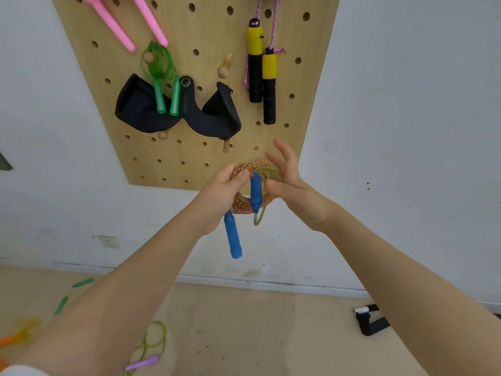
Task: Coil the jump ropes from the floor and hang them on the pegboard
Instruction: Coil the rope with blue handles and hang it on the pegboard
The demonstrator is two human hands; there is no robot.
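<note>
Wooden pegboard (195, 28) on the white wall is the landmark. Below its left part, a green rope (151, 340) lies on the floor. On the pegboard hang a green jump rope (162, 82) and, further right, a yellow-black one (261, 74). At its lower edge the left hand (225, 194) grips the coiled rope (260, 169) with blue handles (232, 237); beside this coil the right hand (287, 177) has its fingers spread and loose.
</note>
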